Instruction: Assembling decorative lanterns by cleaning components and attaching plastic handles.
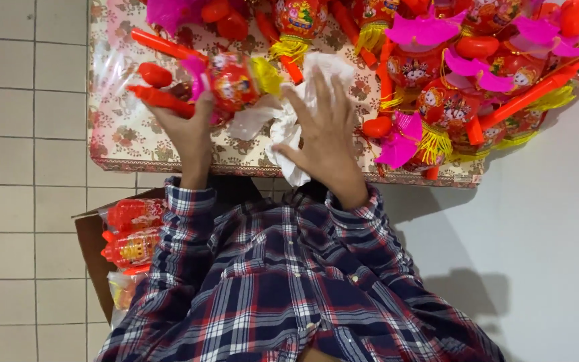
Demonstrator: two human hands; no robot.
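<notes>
My left hand (189, 131) grips a red toy lantern (230, 80) with a yellow tassel and a red plastic handle (162, 98), holding it above the table's near edge. My right hand (326, 134) is spread flat, fingers apart, pressing on a crumpled white plastic bag (288, 127) that lies on the table beside the lantern. Both sleeves are blue, red and white plaid.
A floral tablecloth (122, 134) covers the table. A heap of red lanterns with pink wings and yellow tassels (464, 74) fills the far and right side. A cardboard box (92, 248) with packed lanterns (132, 234) stands on the tiled floor at my left. White wall at right.
</notes>
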